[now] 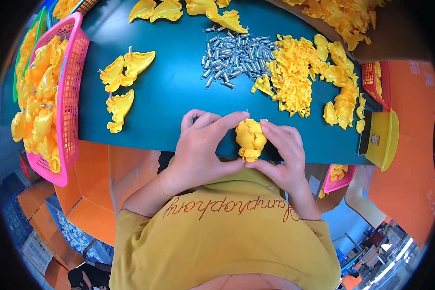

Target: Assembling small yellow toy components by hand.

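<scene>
Just over the table's near edge, a knobbly yellow plastic piece [251, 136] with a ringed base is held upright. My left hand [198, 142] grips its left side, with the index fingertip at the top and the thumb near the base. From the other side my right hand [286, 153] closes on it in the same way. A thin metal tip shows at its top, by my left index finger. Farther off lie a heap of small metal springs [234, 55] and a pile of small yellow plastic parts [295, 77]. Yellow shell pieces [120, 107] with metal bits attached rest to the left.
A pink basket [68, 111] full of yellow pieces stands at the table's left edge. More yellow shells [166, 9] lie along the far side. At the right edge are a yellow bin [385, 137] and a red basket [369, 79]. The tabletop [164, 87] is dark green.
</scene>
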### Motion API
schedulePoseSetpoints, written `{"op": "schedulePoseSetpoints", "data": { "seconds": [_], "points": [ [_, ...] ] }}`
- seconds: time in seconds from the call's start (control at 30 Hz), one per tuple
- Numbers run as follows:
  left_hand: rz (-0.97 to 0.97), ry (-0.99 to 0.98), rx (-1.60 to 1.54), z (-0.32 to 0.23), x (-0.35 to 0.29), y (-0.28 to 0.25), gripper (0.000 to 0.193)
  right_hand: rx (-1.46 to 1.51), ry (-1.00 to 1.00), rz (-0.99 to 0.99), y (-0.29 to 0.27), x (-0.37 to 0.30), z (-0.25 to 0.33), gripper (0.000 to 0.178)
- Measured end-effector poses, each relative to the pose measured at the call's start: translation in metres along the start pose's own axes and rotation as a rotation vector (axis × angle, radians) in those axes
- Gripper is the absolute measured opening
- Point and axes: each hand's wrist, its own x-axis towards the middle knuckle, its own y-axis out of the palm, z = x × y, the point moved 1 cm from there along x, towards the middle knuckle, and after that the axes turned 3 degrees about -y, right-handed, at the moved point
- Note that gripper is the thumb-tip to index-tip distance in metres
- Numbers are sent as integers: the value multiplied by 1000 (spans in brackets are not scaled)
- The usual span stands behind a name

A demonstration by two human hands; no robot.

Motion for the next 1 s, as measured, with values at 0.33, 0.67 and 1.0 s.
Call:
{"op": "schedulePoseSetpoints", "data": {
  "seconds": [0.33,0.67,1.0],
  "points": [
    [-41,-6,-34,0,-1,3,80,10,-22,-4,-2,2,1,80],
    [-57,24,-30,1,0,3,78,9,-27,-25,1,-3,-1,81],
    [-55,13,-21,0,-1,2,77,52,8,141,-14,7,1,82]
  ]
}}
